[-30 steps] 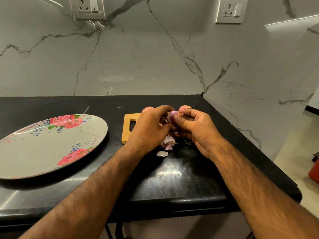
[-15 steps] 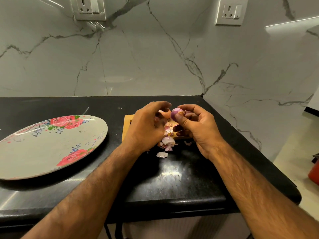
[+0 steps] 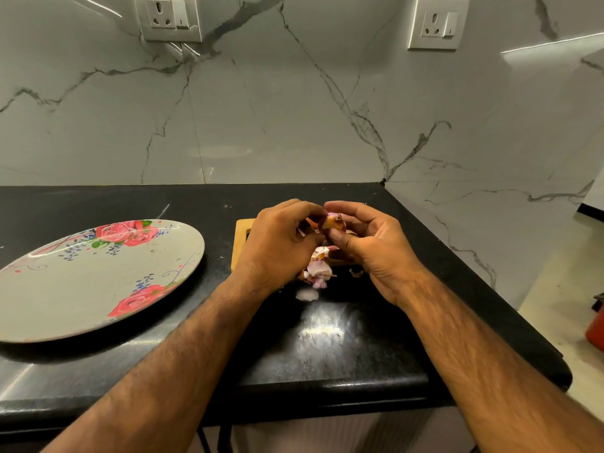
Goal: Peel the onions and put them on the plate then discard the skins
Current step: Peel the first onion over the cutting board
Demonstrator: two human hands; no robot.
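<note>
The black tabletop [image 3: 330, 361] runs across the near view, and two bare forearms reach over its front edge toward a wooden cutting board [image 3: 240, 237]. Nearer than the board, a single pale flake of onion skin [image 3: 306, 294] lies alone on the tabletop. Just past it, at the board's near edge, sits a small heap of pink and white onion skins [image 3: 319, 270], lying partly on the board and partly on the tabletop.

Above the board the two hands meet. The right hand [image 3: 376, 253] pinches a small, partly peeled onion [image 3: 333, 222] between its thumb below and its bent fingers above, holding it clear of the board. The left hand [image 3: 277, 243] has its fingers curled and closes on the onion's left side with its fingertips. How much skin remains on the onion's far side is hidden.

To the left of the board, a little apart from it, a grey plate [image 3: 98, 299] with red roses rests on the tabletop. Behind the board rises a marble wall [image 3: 294, 119], with one socket [image 3: 168, 18] high to the board's left and another socket [image 3: 437, 22] high to its right.
</note>
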